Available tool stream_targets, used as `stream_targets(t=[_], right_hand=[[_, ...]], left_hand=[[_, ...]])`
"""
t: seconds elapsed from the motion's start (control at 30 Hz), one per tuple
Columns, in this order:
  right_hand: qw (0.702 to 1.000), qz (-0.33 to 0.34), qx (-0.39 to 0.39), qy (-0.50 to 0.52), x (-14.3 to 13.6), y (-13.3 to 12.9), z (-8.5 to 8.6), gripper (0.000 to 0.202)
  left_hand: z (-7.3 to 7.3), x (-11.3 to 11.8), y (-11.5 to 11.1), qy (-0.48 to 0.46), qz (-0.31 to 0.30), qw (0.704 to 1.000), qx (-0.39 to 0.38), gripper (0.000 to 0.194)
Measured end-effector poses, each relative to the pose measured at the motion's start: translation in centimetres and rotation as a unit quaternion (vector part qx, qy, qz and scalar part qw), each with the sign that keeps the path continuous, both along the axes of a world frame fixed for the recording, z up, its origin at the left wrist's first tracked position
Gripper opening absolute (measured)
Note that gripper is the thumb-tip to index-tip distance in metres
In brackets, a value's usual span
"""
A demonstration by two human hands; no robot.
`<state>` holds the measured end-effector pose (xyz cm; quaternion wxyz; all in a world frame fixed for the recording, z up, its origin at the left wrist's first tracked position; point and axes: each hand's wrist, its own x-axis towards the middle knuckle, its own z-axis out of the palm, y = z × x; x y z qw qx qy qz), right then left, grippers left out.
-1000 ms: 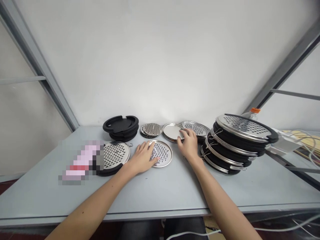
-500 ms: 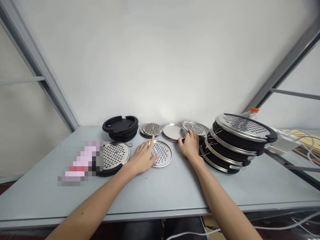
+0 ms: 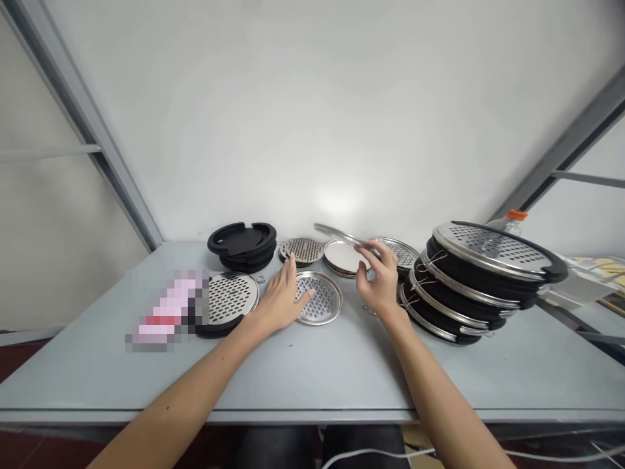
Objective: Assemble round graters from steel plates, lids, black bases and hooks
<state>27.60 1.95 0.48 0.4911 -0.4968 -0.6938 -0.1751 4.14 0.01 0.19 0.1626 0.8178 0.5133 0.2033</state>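
Head view, thin silvery round disc (image 3: 344, 237) tilted, pinched in right fingers (image 3: 387, 255), left fingers (image 3: 283, 280) spread wide at perforated plate (image 3: 321, 301)

A thin round silver metal disc (image 3: 340, 234) is held up off the grey table (image 3: 312, 378) by its right edge, tilted so its left edge sits higher. It is seen nearly edge-on and slightly blurred; its face pattern cannot be determined. A round silver metal grater plate (image 3: 322, 299) with raised rim and rows of teeth lies flat, face up, on the table, nearer the front than the disc. Its left part is hidden from view.
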Motion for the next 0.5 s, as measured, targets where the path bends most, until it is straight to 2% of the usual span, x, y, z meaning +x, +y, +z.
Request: stream_targets(t=[0.23, 0.33, 0.4, 0.5], right_hand=[[0.991, 0.123, -0.006, 0.059, -1.0, -0.6, 0.5, 0.037], [0.976, 0.155, 0.0, 0.155, -1.3, -1.1, 1.2, 0.031], [0.939, 0.205, -0.024, 0.277, -1.3, -1.2, 1.5, 0.027], [0.832, 0.307, -0.108, 0.45, -1.2, -0.9, 1.8, 0.028]], left_hand=[[-0.2, 0.2, 0.2, -0.064, 0.022, 0.997, 0.023, 0.092], [-0.5, 0.2, 0.2, -0.068, 0.015, 0.997, 0.026, 0.094], [-0.6, 0.3, 0.2, -0.077, 0.008, 0.997, 0.03, 0.097], [-0.5, 0.4, 0.3, -0.109, -0.011, 0.992, 0.061, 0.108]])
